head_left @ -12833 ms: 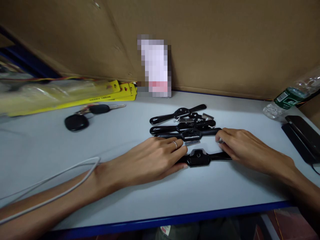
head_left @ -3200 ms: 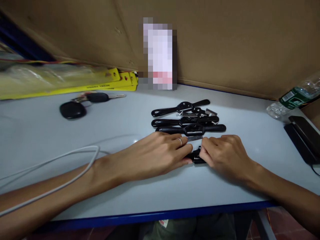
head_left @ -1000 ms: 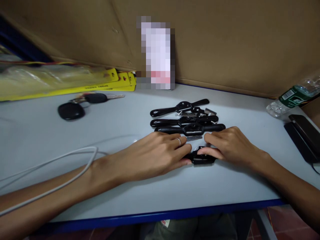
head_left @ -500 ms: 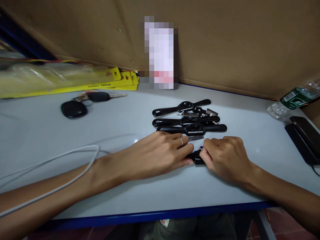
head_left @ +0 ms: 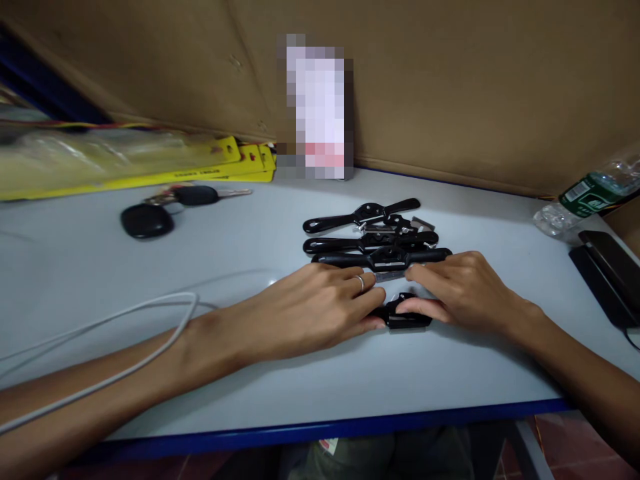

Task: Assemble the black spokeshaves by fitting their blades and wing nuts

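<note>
A black spokeshave (head_left: 406, 319) lies nearest me on the pale table (head_left: 250, 373); only its middle body shows between my hands. My left hand (head_left: 310, 310), a ring on one finger, is curled over its left handle and presses it down. My right hand (head_left: 465, 290) covers the right handle, with the thumb on the body and the fingers reaching forward over a small metal blade (head_left: 393, 275). Three more black spokeshaves (head_left: 370, 241) lie in a row just behind.
A car key fob (head_left: 147, 220) and a key (head_left: 195, 195) lie at the left, with yellow packages (head_left: 150, 170) behind them. A white cable (head_left: 125, 327) crosses my left forearm. A plastic bottle (head_left: 585, 197) and a black phone (head_left: 607, 277) sit at the right. A cardboard wall (head_left: 450, 87) stands behind.
My right hand has uncurled from a tight pinch at the spokeshave's middle and shifted right, fingers now stretched forward with the thumb on the body. The left hand has stayed put.
</note>
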`<state>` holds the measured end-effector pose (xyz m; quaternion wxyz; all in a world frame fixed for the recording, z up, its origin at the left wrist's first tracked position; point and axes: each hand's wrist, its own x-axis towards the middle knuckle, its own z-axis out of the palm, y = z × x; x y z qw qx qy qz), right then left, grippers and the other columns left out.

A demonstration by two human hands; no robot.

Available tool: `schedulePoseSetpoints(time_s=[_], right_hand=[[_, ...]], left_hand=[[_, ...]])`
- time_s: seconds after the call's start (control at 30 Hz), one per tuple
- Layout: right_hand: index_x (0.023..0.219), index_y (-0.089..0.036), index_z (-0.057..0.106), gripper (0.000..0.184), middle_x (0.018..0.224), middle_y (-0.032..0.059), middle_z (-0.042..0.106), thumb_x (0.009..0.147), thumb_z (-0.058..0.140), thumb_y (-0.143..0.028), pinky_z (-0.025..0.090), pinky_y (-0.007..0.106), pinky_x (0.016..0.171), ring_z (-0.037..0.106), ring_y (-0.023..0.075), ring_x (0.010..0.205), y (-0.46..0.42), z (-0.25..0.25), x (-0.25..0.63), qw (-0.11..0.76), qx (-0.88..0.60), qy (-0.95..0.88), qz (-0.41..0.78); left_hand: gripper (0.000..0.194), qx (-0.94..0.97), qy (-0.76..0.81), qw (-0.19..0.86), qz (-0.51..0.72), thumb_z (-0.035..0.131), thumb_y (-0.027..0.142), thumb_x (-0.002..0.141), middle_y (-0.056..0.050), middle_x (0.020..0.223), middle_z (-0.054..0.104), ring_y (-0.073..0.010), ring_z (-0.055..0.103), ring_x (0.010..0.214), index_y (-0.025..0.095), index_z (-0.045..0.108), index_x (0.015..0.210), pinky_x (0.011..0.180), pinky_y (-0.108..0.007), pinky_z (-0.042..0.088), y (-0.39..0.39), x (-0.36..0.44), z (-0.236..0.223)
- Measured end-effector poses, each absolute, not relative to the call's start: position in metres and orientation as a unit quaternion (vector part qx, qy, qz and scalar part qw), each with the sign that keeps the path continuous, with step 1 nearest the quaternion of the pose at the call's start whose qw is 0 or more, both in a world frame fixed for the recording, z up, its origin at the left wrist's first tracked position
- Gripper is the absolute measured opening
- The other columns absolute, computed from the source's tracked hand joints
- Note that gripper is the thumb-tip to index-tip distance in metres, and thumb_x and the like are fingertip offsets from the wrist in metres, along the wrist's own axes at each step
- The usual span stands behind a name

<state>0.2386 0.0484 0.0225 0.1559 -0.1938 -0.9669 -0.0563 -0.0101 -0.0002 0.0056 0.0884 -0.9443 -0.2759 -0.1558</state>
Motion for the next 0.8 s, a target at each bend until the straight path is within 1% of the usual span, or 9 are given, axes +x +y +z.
schedulePoseSetpoints(time_s=[0.17, 0.23, 0.3, 0.37, 0.43, 0.53, 0.67, 0.8], right_hand=[[0.087, -0.016, 0.066, 0.038, 0.062, -0.003, 0.063, 0.106, 0.05, -0.045, 0.02, 0.03, 0.052, 0.046, 0.0107, 0.051, 0.046, 0.021, 0.236, 0.157, -0.189, -0.969, -0.012], [0.085, -0.017, 0.065, 0.037, 0.062, -0.0029, 0.062, 0.107, 0.048, -0.041, 0.021, 0.03, 0.053, 0.046, 0.0108, 0.052, 0.045, 0.019, 0.234, 0.151, -0.2, -0.968, 0.016], [0.079, -0.017, 0.063, 0.038, 0.059, -0.0031, 0.06, 0.108, 0.045, -0.034, 0.022, 0.03, 0.053, 0.044, 0.0108, 0.051, 0.043, 0.016, 0.231, 0.153, -0.211, -0.965, 0.017], [0.073, -0.017, 0.061, 0.038, 0.057, -0.0028, 0.058, 0.106, 0.043, -0.024, 0.021, 0.031, 0.052, 0.042, 0.0113, 0.048, 0.037, 0.013, 0.227, 0.163, -0.221, -0.961, -0.027], [0.07, -0.017, 0.061, 0.036, 0.055, -0.0019, 0.057, 0.102, 0.045, -0.015, 0.019, 0.032, 0.052, 0.04, 0.0121, 0.047, 0.031, 0.012, 0.223, 0.173, -0.228, -0.954, -0.093], [0.066, -0.017, 0.061, 0.033, 0.053, -0.0009, 0.057, 0.095, 0.048, -0.01, 0.018, 0.034, 0.051, 0.038, 0.0129, 0.045, 0.024, 0.013, 0.22, 0.177, -0.255, -0.94, -0.143], [0.062, -0.018, 0.059, 0.032, 0.052, -0.0015, 0.056, 0.092, 0.048, -0.014, 0.017, 0.033, 0.052, 0.034, 0.0116, 0.045, 0.02, 0.014, 0.221, 0.17, -0.298, -0.936, -0.076], [0.057, -0.018, 0.054, 0.033, 0.052, -0.002, 0.054, 0.089, 0.047, -0.012, 0.018, 0.033, 0.053, 0.033, 0.0106, 0.047, 0.021, 0.016, 0.225, 0.17, -0.292, -0.941, 0.01]], left_hand=[[0.042, -0.943, -0.279, 0.087, -0.157, 0.03, 0.038, 0.112, 0.0, 0.073, 0.061, -0.0169, 0.06, 0.064, 0.018, 0.058, 0.087, 0.054, -0.031, 0.039, 0.0, -0.011, 0.003], [0.041, -0.944, -0.277, 0.088, -0.156, 0.033, 0.038, 0.111, -0.001, 0.073, 0.061, -0.0169, 0.06, 0.065, 0.018, 0.059, 0.087, 0.054, -0.031, 0.038, 0.0, -0.012, 0.002], [0.04, -0.944, -0.275, 0.089, -0.157, 0.034, 0.037, 0.111, -0.001, 0.073, 0.061, -0.0169, 0.06, 0.065, 0.018, 0.059, 0.087, 0.054, -0.03, 0.038, 0.0, -0.012, 0.002], [0.04, -0.945, -0.274, 0.09, -0.157, 0.033, 0.036, 0.111, -0.001, 0.073, 0.061, -0.0171, 0.059, 0.065, 0.018, 0.059, 0.086, 0.054, -0.031, 0.038, 0.0, -0.011, 0.002], [0.042, -0.944, -0.275, 0.091, -0.157, 0.031, 0.036, 0.111, -0.001, 0.073, 0.061, -0.0175, 0.059, 0.063, 0.018, 0.059, 0.086, 0.053, -0.031, 0.038, 0.0, -0.011, 0.003], [0.042, -0.944, -0.276, 0.091, -0.158, 0.031, 0.035, 0.112, -0.001, 0.073, 0.061, -0.0173, 0.059, 0.063, 0.018, 0.059, 0.086, 0.053, -0.031, 0.038, 0.0, -0.011, 0.003], [0.042, -0.944, -0.279, 0.085, -0.154, 0.033, 0.038, 0.111, -0.001, 0.073, 0.061, -0.0166, 0.06, 0.064, 0.018, 0.059, 0.085, 0.053, -0.03, 0.039, 0.0, -0.011, 0.003], [0.043, -0.945, -0.274, 0.087, -0.156, 0.032, 0.039, 0.111, -0.001, 0.074, 0.061, -0.0169, 0.06, 0.064, 0.019, 0.058, 0.084, 0.053, -0.031, 0.04, 0.0, -0.011, 0.003]])
